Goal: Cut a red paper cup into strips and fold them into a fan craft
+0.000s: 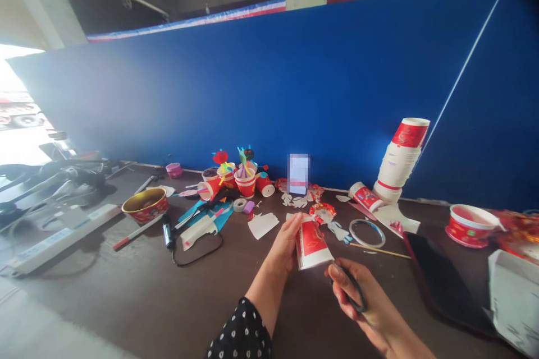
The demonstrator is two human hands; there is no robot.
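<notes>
My left hand (288, 242) is closed on a red and white paper cup (312, 242), flattened or cut, held above the dark table. A pair of scissors (356, 291) is in my right hand (364, 303), the fingers wrapped round its black handles. The scissor tips meet or pass behind the lower right corner of the cup; which one, I cannot tell. Just beyond the cup lie white paper cut-outs (337, 231) and a red paper piece (323, 212). A blank white paper scrap (263, 226) rests left of my left hand.
A tall leaning stack of paper cups (398, 165) stands at the back right. Decorated cups (245, 184) cluster at the back middle. On the right lies a dark phone (442, 275); a roll of white tape (367, 234) is nearer. A gold-lined bowl (145, 210) and power strip (63, 241) occupy the left.
</notes>
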